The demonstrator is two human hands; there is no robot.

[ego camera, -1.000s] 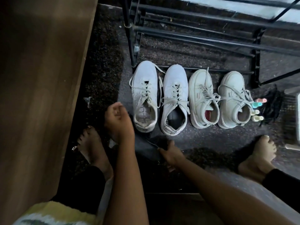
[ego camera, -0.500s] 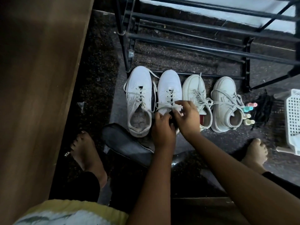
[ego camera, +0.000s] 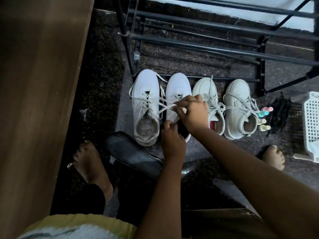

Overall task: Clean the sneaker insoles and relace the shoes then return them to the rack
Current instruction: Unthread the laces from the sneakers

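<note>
Four pale sneakers stand in a row on the floor before the black shoe rack (ego camera: 207,47). From the left they are the first sneaker (ego camera: 145,94), the second sneaker (ego camera: 177,85), the third sneaker (ego camera: 204,88) and the fourth sneaker (ego camera: 240,100). My right hand (ego camera: 192,112) lies over the second sneaker's tongue and pinches its white lace (ego camera: 164,110). My left hand (ego camera: 172,138) grips that sneaker at its heel opening, where a dark insole shows inside. Another dark insole (ego camera: 134,152) lies loose on the floor beside my left foot (ego camera: 91,163).
A brown wooden panel (ego camera: 34,83) walls off the left side. At the right stand a white plastic basket (ego camera: 310,121), a bundle of black laces (ego camera: 278,114) and small coloured items (ego camera: 264,112). My right foot (ego camera: 274,157) rests near the basket.
Both hands left the floor near the loose insole and came up onto the second sneaker. My right hand has pulled a lace strand out of the eyelets.
</note>
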